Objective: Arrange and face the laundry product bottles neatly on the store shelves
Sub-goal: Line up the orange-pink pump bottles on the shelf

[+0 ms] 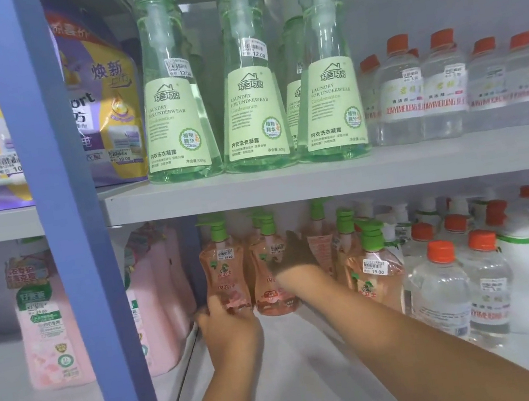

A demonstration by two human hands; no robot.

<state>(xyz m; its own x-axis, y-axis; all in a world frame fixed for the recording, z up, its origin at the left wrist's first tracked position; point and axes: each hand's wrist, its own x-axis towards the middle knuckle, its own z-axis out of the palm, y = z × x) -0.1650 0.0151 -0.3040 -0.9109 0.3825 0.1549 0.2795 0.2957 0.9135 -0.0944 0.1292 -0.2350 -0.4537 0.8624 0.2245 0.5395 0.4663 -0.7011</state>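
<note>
Left hand (220, 314) round orange bottle (224, 272).

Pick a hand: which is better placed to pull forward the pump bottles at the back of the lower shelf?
Right, probably. The right hand reaches deep between the orange pump bottles, fingers spread open. The left hand already grips the leftmost orange bottle at the front.

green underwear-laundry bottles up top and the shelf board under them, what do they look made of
Green bottles: seemingly clear tinted plastic with a glossy finish; the pump tube and the bottles behind show through, and each carries a matte pale-green label. Shelf board: probably painted sheet metal, flat grey and matte, with a thin folded front edge, though the look alone leaves this open.
</note>
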